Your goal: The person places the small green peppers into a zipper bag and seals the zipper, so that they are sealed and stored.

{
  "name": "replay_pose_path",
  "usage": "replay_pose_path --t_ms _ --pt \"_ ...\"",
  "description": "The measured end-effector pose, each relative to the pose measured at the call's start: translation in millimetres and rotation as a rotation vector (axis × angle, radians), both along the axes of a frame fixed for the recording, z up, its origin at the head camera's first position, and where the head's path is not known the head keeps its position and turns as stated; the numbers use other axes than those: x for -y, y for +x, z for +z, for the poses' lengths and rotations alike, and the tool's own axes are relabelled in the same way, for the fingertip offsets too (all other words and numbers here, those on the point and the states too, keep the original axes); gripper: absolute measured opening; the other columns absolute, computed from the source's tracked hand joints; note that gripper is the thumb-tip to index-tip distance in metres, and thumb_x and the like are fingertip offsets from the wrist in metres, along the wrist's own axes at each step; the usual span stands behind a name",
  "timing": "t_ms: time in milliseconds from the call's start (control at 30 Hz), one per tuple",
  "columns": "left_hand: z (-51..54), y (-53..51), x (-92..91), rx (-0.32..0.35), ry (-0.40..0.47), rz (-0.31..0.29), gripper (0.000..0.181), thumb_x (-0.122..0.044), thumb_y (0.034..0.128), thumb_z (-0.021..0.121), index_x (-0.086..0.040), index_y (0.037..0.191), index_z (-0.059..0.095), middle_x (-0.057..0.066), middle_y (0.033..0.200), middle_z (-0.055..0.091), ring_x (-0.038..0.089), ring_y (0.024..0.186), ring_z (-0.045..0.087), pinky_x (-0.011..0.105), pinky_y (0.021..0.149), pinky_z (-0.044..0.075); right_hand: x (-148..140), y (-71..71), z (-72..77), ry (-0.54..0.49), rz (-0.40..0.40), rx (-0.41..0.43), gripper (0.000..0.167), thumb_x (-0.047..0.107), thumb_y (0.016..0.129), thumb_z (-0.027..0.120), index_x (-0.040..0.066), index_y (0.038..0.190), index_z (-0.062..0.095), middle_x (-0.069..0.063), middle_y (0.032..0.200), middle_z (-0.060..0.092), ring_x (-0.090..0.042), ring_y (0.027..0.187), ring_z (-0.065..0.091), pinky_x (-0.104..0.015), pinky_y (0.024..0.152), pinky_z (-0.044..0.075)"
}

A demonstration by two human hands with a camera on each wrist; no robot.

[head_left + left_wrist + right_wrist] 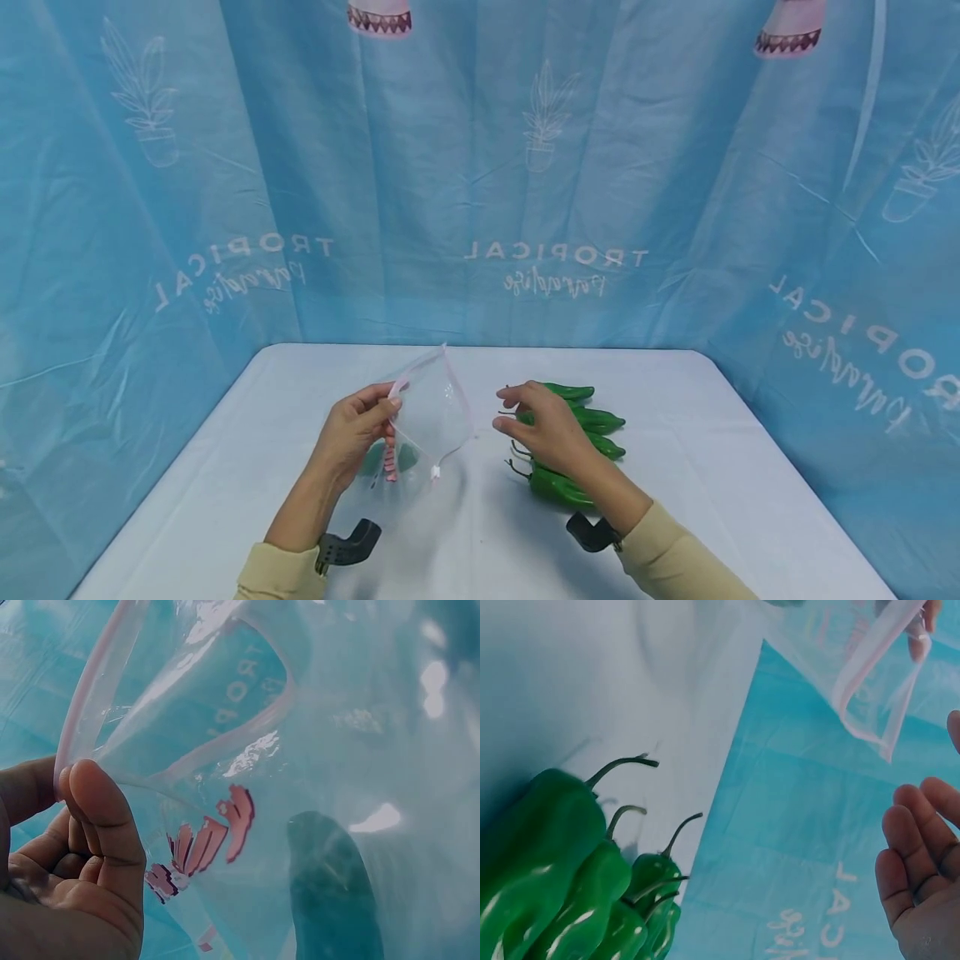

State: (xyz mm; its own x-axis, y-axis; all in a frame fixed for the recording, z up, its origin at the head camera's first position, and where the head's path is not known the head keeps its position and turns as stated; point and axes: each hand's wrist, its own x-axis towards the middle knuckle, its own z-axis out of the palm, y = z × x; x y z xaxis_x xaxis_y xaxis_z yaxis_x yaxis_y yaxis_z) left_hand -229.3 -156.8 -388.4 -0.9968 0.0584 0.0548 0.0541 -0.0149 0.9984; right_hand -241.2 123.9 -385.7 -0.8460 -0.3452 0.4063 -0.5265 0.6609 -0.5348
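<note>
My left hand [356, 427] pinches the pink-edged rim of a clear plastic zip bag [438, 408], which hangs with its mouth spread apart. In the left wrist view, thumb and fingers of the left hand [90, 855] grip the rim beside pink printed marks [206, 844]. A green shape [330, 889] shows through the plastic. My right hand [546, 425] is held above several green peppers [562, 487], fingers loosely bent and holding nothing. In the right wrist view the right hand [926, 877] is apart from both the bag [862, 690] and the peppers [577, 900].
A white table [712, 467] lies under the hands, with the peppers in a row right of the middle. Blue printed curtains [495, 167] surround its back and sides. Black wrist cameras [351, 543] are strapped at both wrists.
</note>
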Motion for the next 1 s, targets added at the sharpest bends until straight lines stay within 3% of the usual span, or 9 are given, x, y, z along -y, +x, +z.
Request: replay_pose_path --t_ms 333,767,1000 --pt "3.3 0.9 1.9 -0.007 0.005 0.01 0.044 -0.023 0.0911 0.062 0.003 0.125 0.052 -0.005 0.084 0.057 0.007 0.063 0.053 0.02 0.064 0.052 -27.6 13.4 -13.9 -0.055 -0.048 0.047 0.036 0.027 0.084 0.071 0.017 0.117 0.063 -0.002 0.107 0.065 -0.018 0.094 0.062 -0.031 0.079 0.053" --pt "7.4 2.1 2.2 0.004 -0.009 0.032 0.043 -0.024 0.0909 0.063 0.002 0.124 0.054 -0.006 0.085 0.059 0.008 0.065 0.054 0.021 0.071 0.052 -61.8 27.0 -48.9 -0.065 -0.252 0.205 0.041 0.028 0.082 0.073 0.017 0.12 0.062 0.001 0.111 0.064 -0.019 0.104 0.061 -0.044 0.09 0.05" --pt "8.0 2.5 3.7 -0.004 -0.003 0.027 0.045 -0.025 0.0905 0.063 0.003 0.124 0.053 -0.005 0.085 0.058 0.008 0.066 0.054 0.02 0.069 0.051 -75.3 34.0 -62.7 -0.012 -0.288 0.245 0.04 0.029 0.081 0.073 0.015 0.117 0.063 0.001 0.11 0.065 -0.018 0.106 0.06 -0.042 0.091 0.049"
